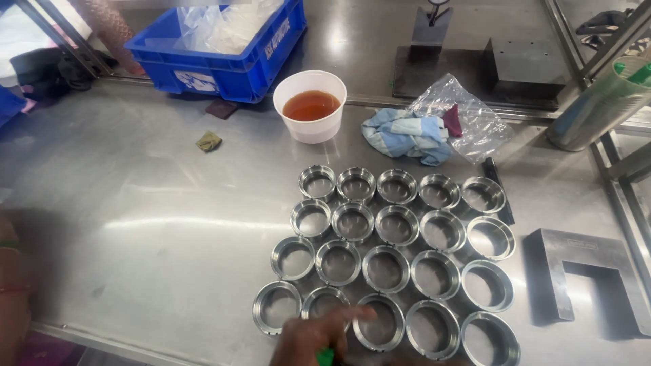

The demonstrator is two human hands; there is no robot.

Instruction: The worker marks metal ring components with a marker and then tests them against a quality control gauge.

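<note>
A forearm (15,298) edges the table's (135,203) left side, its hand out of view, while the right hand (319,335), pinching something green, points a finger over the front row of metal rings (386,254).

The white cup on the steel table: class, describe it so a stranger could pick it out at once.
On the steel table, look behind the block of metal rings, just right of the blue crate. There stands the white cup, the only round container holding amber liquid.
</note>
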